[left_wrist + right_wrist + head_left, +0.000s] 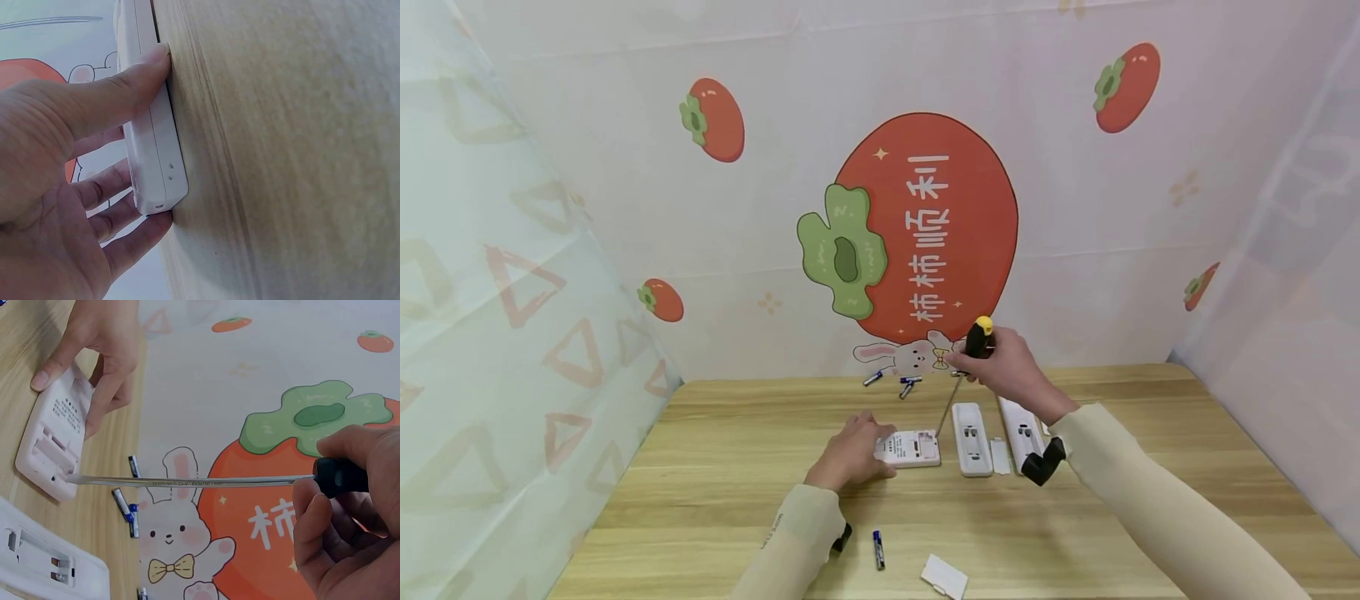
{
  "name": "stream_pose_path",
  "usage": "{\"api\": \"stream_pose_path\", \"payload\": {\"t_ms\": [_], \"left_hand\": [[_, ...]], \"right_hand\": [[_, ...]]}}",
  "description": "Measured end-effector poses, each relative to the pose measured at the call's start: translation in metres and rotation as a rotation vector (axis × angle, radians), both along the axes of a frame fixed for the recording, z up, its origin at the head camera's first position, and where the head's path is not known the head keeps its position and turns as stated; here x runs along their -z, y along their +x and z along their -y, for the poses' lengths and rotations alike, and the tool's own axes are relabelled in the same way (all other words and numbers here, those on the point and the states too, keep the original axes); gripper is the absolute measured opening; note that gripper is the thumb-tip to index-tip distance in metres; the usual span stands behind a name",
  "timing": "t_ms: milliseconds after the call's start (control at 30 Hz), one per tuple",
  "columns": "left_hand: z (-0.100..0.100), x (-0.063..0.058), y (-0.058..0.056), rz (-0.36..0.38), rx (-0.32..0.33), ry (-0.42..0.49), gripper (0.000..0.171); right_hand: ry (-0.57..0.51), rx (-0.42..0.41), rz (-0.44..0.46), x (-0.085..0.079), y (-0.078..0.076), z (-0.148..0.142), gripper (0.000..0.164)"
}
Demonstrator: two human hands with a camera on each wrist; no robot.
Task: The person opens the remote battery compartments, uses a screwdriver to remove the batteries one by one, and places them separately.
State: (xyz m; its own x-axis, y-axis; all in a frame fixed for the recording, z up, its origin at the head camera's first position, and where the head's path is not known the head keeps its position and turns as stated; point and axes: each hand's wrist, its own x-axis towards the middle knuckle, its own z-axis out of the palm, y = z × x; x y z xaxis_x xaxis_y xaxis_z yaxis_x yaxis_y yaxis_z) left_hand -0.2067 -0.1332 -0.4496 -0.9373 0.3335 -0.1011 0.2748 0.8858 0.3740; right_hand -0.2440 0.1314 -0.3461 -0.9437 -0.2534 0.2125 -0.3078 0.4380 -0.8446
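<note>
My left hand [853,454] grips a white remote control [913,450] by its sides, holding it against the wooden table with its back upward. In the left wrist view, the thumb lies along one side of the remote control [156,144] and the other fingers reach the opposite side and end. My right hand [1013,371] holds a screwdriver [978,339] by its black and yellow handle. The long shaft slants down, and in the right wrist view the screwdriver's tip [76,479] meets a corner of the remote control [65,419] beside its uncovered battery compartment.
Right of the held remote lie a second white remote [972,442] and a third [1019,421], with a battery cover [1000,457] between them. Several blue batteries [912,380] lie by the wall. Nearer are a single battery [878,550] and another cover [944,577].
</note>
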Motion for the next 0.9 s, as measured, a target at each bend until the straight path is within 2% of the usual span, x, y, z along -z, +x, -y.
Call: {"api": "stream_pose_path", "payload": {"t_ms": [300,500,767,900], "left_hand": [[0.000,0.001,0.000,-0.002,0.004,0.007,0.066],[0.002,0.002,0.001,-0.009,0.014,0.012,0.065],[0.002,0.004,-0.001,-0.003,0.007,0.022,0.064],[0.002,0.004,-0.001,-0.001,0.006,0.028,0.064]], "right_hand": [[-0.001,0.028,-0.058,-0.002,0.004,-0.016,0.037],[0.028,0.048,-0.088,-0.003,0.006,-0.029,0.033],[0.146,0.053,-0.123,0.001,0.005,-0.050,0.028],[0.208,0.037,-0.099,0.002,0.006,-0.060,0.028]]}}
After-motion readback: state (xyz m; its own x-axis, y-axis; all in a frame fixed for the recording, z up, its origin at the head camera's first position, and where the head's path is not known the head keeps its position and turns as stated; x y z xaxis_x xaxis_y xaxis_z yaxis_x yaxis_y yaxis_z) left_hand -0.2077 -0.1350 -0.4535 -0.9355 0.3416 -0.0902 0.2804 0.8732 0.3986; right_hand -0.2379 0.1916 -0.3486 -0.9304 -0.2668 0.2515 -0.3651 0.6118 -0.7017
